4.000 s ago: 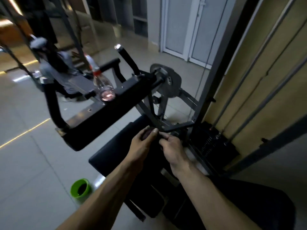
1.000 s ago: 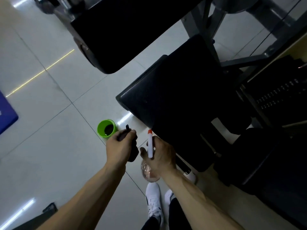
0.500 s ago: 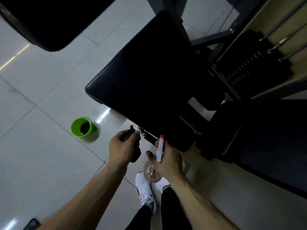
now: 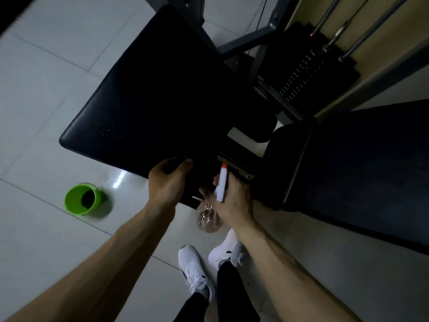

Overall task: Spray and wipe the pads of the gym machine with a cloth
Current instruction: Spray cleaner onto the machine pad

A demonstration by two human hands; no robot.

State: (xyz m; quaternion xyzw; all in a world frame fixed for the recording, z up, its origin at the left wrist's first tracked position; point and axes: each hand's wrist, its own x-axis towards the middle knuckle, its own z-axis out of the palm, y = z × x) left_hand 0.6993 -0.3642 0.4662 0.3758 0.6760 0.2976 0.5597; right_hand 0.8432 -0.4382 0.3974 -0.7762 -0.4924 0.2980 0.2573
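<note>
Mid-frame, the right hand [image 4: 232, 201] grips the spray bottle [image 4: 221, 182] toward the seat pad [image 4: 151, 101], so spraying looks next; the left hand [image 4: 167, 182] curls at the pad's edge, any cloth too dark to tell.

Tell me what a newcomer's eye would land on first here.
The bright green bucket on the floor, left of the hands, stands out most. Next, the spray bottle with its white, orange-tipped nozzle in the right hand, before the black pad; the left hand grips something dark, likely the cloth, at its near edge.
</note>
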